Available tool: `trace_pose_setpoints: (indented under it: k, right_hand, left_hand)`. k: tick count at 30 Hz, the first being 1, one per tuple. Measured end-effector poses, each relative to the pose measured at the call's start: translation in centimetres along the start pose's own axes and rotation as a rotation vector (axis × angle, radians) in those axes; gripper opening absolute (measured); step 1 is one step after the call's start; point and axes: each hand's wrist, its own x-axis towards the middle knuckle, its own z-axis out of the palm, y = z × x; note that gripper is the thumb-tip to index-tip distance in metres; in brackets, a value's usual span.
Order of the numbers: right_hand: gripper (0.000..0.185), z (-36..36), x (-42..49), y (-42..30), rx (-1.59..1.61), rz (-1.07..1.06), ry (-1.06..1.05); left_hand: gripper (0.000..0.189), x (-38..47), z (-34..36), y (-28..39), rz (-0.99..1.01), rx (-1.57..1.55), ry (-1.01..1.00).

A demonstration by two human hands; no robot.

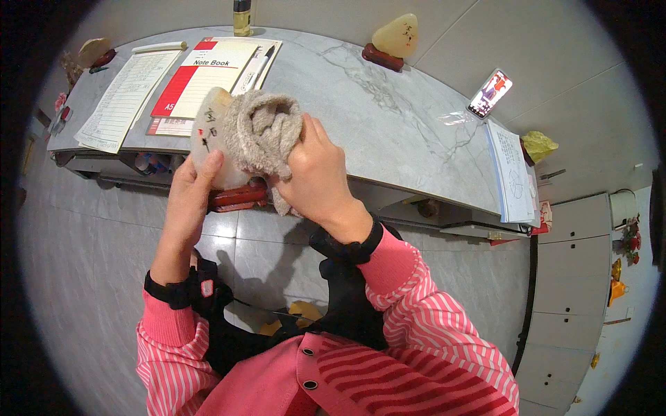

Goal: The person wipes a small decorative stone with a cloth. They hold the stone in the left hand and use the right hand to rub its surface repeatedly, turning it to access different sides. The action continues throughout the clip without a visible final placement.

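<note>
My left hand [195, 182] grips a pale polished stone [210, 140] that bears dark and red writing, its thumb lying across the face. A dark red wooden stand [238, 197] is at the stone's lower end. In my right hand [320, 177] is a bunched grey-beige towel [265, 130], pressed against the stone's right side, with a loose end hanging below. The fingertips under the towel are hidden. Both hands are above the near edge of a grey marble-patterned desk [364, 119].
A notebook [208, 78], a written pad [127, 99] and a pen [260, 67] lie at the back left. A bottle [242, 18], another stone on a stand [398, 36], a lit phone [490, 93] and papers [512, 171] are along the far and right edges.
</note>
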Motion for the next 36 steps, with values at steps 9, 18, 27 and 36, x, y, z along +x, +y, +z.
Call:
trace_pose_setpoints:
  k: [9, 18, 27, 36]
  right_hand:
    - [0.05, -0.4, -0.1, -0.6, 0.031, -0.052, -0.104]
    - [0.054, -0.1, -0.1, -0.7, 0.162, -0.033, -0.023]
    - [0.046, 0.0, 0.3, 1.8, 0.289, 0.04, 0.184]
    - [0.046, 0.5, 0.2, 1.3, 0.423, 0.147, 0.146]
  left_hand:
    - [0.046, 0.8, -1.5, 0.9, -0.032, -0.098, 0.124]
    - [0.043, 0.6, -0.9, 0.0, 0.024, -0.025, 0.07]
    - [0.043, -1.0, 0.8, 0.2, -0.032, 0.032, -0.286]
    - [0.043, -0.5, 0.7, -0.2, -0.001, 0.037, -0.197]
